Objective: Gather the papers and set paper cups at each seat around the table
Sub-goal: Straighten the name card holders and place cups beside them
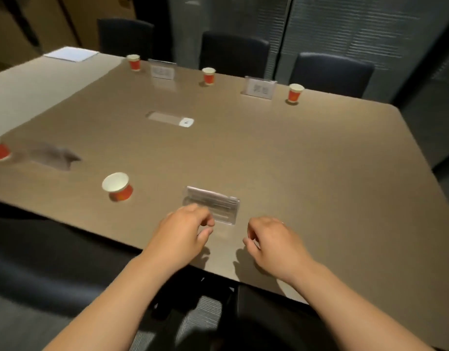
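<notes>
One view only: a wide-angle camera worn on the person's head, positioned at the near edge of the desk and facing forward and down across it. Both forearms enter from the bottom of the frame, so the near desk edge lies close to the lens. The far edge, with three chairs behind it, the middle one toward 12 o'clock, lies well apart from it. The desk surface fills the centre of the frame. Wide-angle distortion bends the desk edges, most visibly at 3 o'clock. The floor beneath the near edge shows at 6 o'clock. Edge regions at 9 o'clock are blurred.
</notes>
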`<state>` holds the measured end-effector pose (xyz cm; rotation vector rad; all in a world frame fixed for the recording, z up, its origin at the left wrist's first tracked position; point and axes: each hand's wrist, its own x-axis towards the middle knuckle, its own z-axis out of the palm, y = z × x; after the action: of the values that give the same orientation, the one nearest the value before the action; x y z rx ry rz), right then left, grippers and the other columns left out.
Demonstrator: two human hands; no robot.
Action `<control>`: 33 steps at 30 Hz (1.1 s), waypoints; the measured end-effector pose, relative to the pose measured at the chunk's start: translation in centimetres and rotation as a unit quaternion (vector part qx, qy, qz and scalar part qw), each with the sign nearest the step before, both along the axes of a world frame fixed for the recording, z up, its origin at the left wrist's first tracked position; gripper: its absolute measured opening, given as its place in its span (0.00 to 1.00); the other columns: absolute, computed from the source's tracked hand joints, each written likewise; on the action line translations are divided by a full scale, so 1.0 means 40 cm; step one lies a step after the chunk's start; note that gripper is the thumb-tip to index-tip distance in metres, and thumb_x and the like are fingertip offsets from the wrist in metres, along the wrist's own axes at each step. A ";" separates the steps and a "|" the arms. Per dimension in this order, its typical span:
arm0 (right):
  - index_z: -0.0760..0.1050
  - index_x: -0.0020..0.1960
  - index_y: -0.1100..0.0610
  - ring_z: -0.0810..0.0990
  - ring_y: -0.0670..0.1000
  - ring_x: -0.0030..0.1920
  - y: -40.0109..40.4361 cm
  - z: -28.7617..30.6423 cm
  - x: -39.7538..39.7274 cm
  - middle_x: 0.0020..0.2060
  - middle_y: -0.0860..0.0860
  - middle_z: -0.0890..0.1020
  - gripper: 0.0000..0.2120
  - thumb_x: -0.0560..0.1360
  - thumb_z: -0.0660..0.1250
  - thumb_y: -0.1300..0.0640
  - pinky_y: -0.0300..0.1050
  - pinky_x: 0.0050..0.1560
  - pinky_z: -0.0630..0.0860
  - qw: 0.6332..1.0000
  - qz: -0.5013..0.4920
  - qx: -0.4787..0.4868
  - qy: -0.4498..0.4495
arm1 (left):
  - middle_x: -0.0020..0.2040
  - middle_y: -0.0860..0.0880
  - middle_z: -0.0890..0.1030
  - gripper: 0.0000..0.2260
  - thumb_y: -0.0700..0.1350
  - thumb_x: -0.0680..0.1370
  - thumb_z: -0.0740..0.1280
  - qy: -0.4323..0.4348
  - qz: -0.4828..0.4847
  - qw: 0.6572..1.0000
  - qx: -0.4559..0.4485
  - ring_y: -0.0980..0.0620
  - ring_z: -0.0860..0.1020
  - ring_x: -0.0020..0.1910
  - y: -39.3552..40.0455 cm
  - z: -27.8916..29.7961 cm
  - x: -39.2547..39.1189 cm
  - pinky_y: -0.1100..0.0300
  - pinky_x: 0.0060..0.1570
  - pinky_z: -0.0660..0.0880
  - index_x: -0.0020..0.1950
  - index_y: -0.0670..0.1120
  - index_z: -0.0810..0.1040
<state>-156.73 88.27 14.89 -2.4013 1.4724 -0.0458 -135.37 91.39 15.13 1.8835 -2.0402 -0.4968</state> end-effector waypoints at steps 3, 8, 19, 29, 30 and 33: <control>0.72 0.58 0.54 0.73 0.56 0.59 -0.078 -0.032 -0.019 0.56 0.53 0.77 0.14 0.76 0.64 0.48 0.50 0.57 0.72 0.999 -0.036 -0.006 0.041 | 0.53 0.52 0.80 0.07 0.47 0.75 0.69 -0.029 -0.056 0.998 0.010 0.47 0.78 0.55 -0.128 -0.042 -0.010 0.50 0.56 0.75 0.53 0.53 0.77; 0.62 0.73 0.47 0.61 0.59 0.73 -0.182 -0.121 -0.066 0.72 0.54 0.63 0.33 0.71 0.70 0.48 0.56 0.71 0.65 0.990 -0.041 0.052 0.121 | 0.60 0.52 0.77 0.19 0.48 0.73 0.70 -0.103 -0.094 0.990 0.028 0.48 0.76 0.60 -0.275 -0.124 -0.025 0.53 0.60 0.71 0.63 0.54 0.73; 0.69 0.64 0.54 0.75 0.60 0.56 -0.249 -0.270 -0.090 0.59 0.55 0.74 0.21 0.73 0.69 0.60 0.53 0.50 0.79 0.979 -0.102 0.103 0.140 | 0.61 0.50 0.79 0.21 0.46 0.72 0.70 -0.181 -0.162 0.962 0.126 0.47 0.76 0.61 -0.460 -0.283 -0.027 0.52 0.62 0.68 0.64 0.53 0.72; 0.60 0.69 0.48 0.70 0.59 0.61 -0.272 -0.296 -0.127 0.64 0.54 0.66 0.36 0.67 0.75 0.56 0.54 0.58 0.77 0.963 -0.171 0.156 0.137 | 0.48 0.54 0.82 0.09 0.42 0.75 0.65 -0.144 -0.151 0.975 0.076 0.51 0.78 0.47 -0.442 -0.295 -0.022 0.56 0.46 0.67 0.51 0.55 0.77; 0.61 0.68 0.49 0.70 0.59 0.61 -0.278 -0.300 -0.077 0.64 0.54 0.67 0.34 0.67 0.74 0.56 0.53 0.57 0.77 0.966 -0.159 0.148 0.138 | 0.48 0.54 0.82 0.10 0.41 0.75 0.65 -0.141 -0.138 0.977 0.074 0.50 0.78 0.48 -0.433 -0.299 0.030 0.56 0.46 0.66 0.51 0.55 0.77; 0.63 0.65 0.51 0.71 0.59 0.60 -0.288 -0.292 -0.079 0.62 0.54 0.68 0.31 0.68 0.74 0.54 0.53 0.57 0.77 0.965 -0.181 0.146 0.126 | 0.51 0.52 0.81 0.13 0.39 0.75 0.64 -0.172 -0.149 0.971 0.071 0.49 0.78 0.50 -0.441 -0.314 0.023 0.56 0.48 0.67 0.54 0.55 0.76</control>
<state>-159.89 76.73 3.23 -1.9368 1.8681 0.3782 -134.44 73.76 2.56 1.8559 -2.6020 -0.4192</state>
